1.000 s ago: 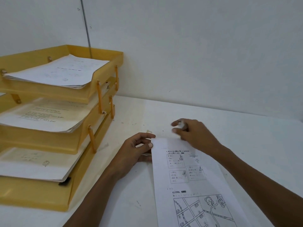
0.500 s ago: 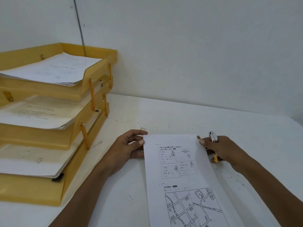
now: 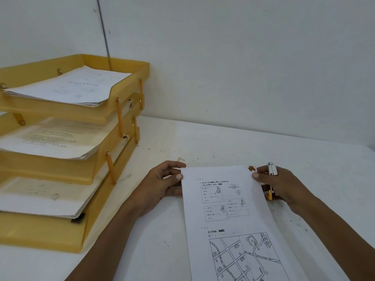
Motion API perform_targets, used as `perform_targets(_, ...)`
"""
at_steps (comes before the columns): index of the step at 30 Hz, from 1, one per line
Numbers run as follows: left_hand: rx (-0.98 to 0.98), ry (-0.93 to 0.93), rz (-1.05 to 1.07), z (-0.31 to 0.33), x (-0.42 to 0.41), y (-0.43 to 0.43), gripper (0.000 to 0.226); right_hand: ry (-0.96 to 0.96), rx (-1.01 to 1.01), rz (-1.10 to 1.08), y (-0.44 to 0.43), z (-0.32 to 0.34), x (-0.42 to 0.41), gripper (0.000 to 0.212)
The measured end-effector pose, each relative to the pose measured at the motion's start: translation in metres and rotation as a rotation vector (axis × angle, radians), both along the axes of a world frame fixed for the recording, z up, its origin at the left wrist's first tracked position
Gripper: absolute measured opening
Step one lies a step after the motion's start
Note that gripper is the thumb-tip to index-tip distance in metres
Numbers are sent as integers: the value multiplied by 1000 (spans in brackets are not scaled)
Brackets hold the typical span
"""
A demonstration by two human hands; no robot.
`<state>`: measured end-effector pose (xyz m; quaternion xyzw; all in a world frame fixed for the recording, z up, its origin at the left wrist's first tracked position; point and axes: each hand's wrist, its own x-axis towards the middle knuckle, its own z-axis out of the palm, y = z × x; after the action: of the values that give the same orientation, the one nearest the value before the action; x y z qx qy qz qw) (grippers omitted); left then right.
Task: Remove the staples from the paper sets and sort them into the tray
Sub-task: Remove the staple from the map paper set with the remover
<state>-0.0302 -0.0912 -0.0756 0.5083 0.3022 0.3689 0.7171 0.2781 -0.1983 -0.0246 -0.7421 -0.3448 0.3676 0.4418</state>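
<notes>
A printed paper set (image 3: 225, 209) with boxes of text and a street map lies on the white table in front of me. My left hand (image 3: 160, 185) pinches its top left corner with thumb on top. My right hand (image 3: 284, 185) pinches the top right edge and also holds a metal staple remover (image 3: 272, 173) with orange tips in its curled fingers. To the left stands a yellow three-tier tray (image 3: 129, 78); each tier holds a stack of paper.
The white wall rises just behind the table. A small orange-brown speck (image 3: 251, 168) lies at the paper's top right corner. Bare table (image 3: 223, 142) stretches between the tray and the wall, with small marks on it.
My right hand moved from the paper's top middle to its right edge and now pinches it, staple remover in view. The left hand stayed at the top left corner.
</notes>
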Motion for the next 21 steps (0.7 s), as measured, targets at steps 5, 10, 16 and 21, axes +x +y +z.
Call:
perform_targets(5, -4, 15, -13, 2, -1, -2, 27, -23, 10, -17, 0, 1, -3, 9)
perform_targets(10, 20, 43, -4, 2, -2, -2, 30, -35, 3, -7, 0, 0, -1, 15)
perform_targets(16, 45, 72, 58, 1, 0, -3, 33, -187, 183, -145, 1, 6, -4, 3)
perform_targets(21, 69, 168, 128, 0, 6, -5, 31, 52, 324, -81, 10, 36, -33, 28)
